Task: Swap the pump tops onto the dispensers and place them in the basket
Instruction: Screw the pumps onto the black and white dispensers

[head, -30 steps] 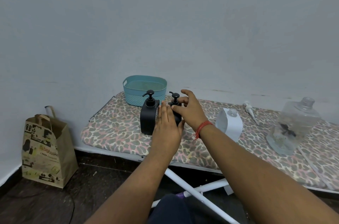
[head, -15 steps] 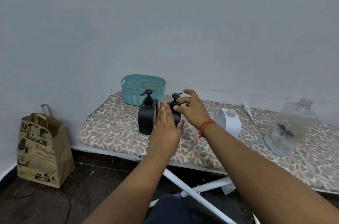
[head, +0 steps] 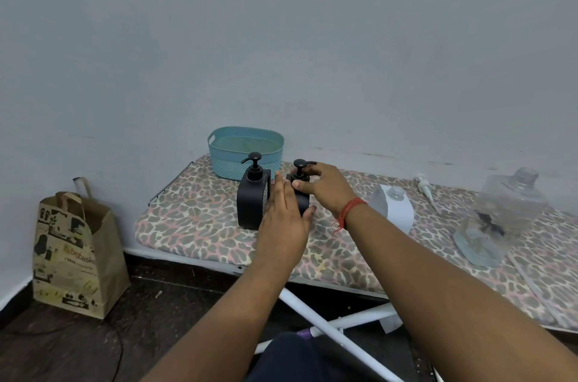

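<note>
Two black dispensers stand side by side on a leopard-print board [head: 194, 219]. The left black dispenser [head: 250, 200] stands free with its black pump top [head: 254, 162] on. My left hand [head: 286, 219] wraps around the body of the right black dispenser [head: 301, 206], hiding most of it. My right hand [head: 322, 186] grips the collar of that dispenser's black pump top [head: 300, 167]. A teal basket [head: 245, 151] sits just behind them, with nothing visible inside. To the right stand a white dispenser [head: 397, 209] and a large clear bottle [head: 500, 212], both without tops. A white pump top [head: 424, 187] lies between them.
The board runs along a grey wall, with its white folding legs [head: 328, 319] underneath. On the dark floor at the left stands a brown paper bag [head: 72, 253]. My knee [head: 291, 356] shows at the bottom.
My right fingers have closed down from above the pump head onto its collar. My left hand has stayed on the dispenser body. The view has shifted slightly.
</note>
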`<action>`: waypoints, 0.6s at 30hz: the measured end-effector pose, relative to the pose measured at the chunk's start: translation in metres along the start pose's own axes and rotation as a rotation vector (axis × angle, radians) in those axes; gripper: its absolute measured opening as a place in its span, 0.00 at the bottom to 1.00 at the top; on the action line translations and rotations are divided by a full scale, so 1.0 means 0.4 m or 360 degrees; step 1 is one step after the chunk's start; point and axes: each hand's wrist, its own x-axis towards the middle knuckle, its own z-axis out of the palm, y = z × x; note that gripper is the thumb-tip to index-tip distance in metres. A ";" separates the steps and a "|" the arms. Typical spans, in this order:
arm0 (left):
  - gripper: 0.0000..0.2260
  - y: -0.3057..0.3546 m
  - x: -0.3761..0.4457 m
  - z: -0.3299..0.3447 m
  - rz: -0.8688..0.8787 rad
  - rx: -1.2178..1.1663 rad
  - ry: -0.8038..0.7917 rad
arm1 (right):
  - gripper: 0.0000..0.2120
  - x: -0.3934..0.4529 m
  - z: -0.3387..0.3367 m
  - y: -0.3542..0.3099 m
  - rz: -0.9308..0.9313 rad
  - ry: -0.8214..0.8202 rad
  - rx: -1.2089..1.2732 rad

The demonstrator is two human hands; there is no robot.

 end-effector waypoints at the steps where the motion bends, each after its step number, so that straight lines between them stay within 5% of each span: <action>1: 0.33 0.000 -0.001 0.000 -0.0005 -0.0001 -0.0003 | 0.12 -0.001 0.001 -0.003 -0.0016 0.0021 0.0033; 8: 0.33 -0.002 0.001 0.000 -0.0022 -0.0012 -0.0024 | 0.13 0.003 0.037 -0.003 0.0013 0.0201 0.0013; 18: 0.35 -0.005 -0.002 0.005 0.0005 0.0045 0.0003 | 0.14 0.003 -0.033 0.003 -0.0100 -0.0121 -0.0177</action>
